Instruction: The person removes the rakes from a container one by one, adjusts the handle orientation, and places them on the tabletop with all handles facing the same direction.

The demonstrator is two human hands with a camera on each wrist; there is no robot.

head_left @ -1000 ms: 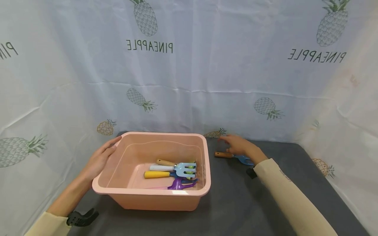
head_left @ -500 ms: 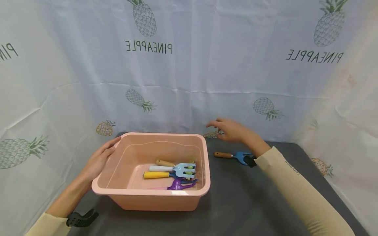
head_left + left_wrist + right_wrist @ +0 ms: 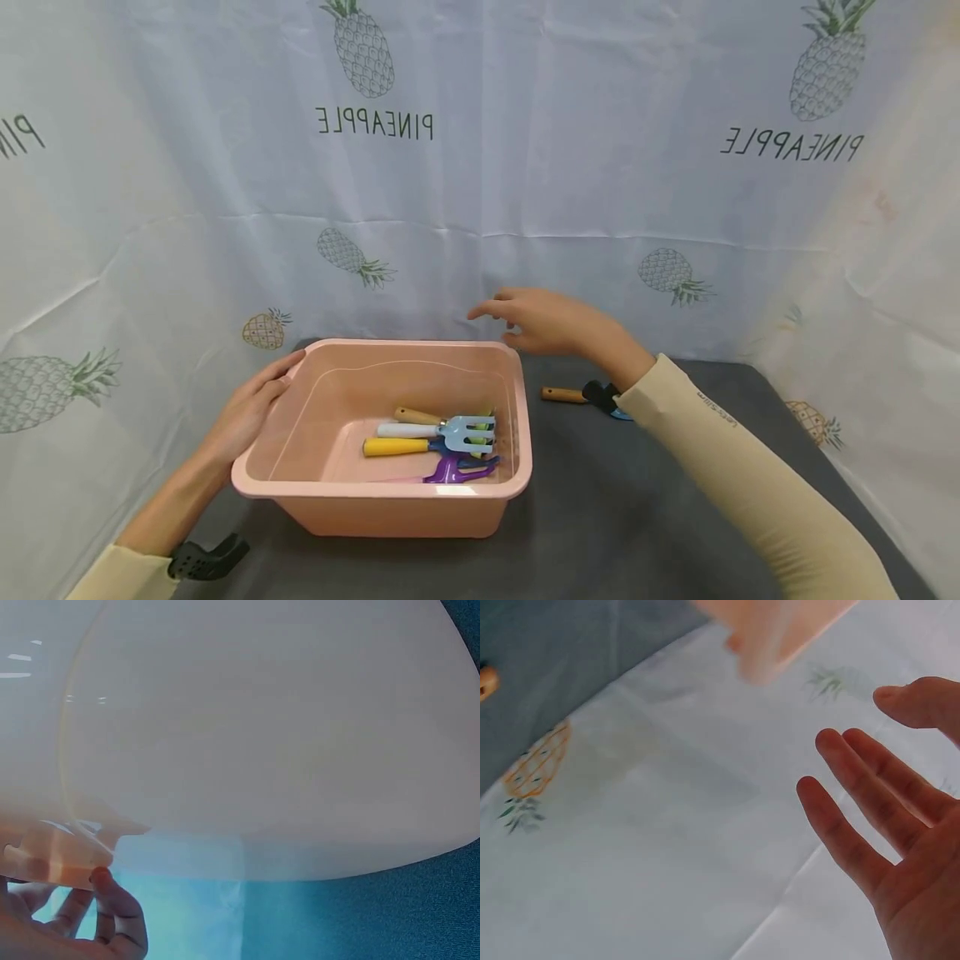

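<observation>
A peach plastic basin [image 3: 382, 490] stands on the dark table with several small garden tools inside. Among them are a pale blue hand fork [image 3: 459, 433] with a white handle, a yellow-handled tool [image 3: 396, 447], a purple tool [image 3: 448, 472] and a wooden-handled tool [image 3: 417, 415]. My left hand [image 3: 251, 408] grips the basin's left rim; the left wrist view shows its thumb and fingers at the edge. My right hand [image 3: 551, 321] is in the air near the basin's far right corner, fingers extended, holding nothing.
Right of the basin, a blue garden tool with a wooden handle [image 3: 562, 395] lies on the table [image 3: 600, 517], partly covered by the right wrist strap [image 3: 600, 395]. A pineapple-printed curtain [image 3: 487, 167] hangs behind and at both sides.
My right hand has risen from beside the blue garden tool and moved left toward the basin's far right corner. The left hand keeps its grip on the rim.
</observation>
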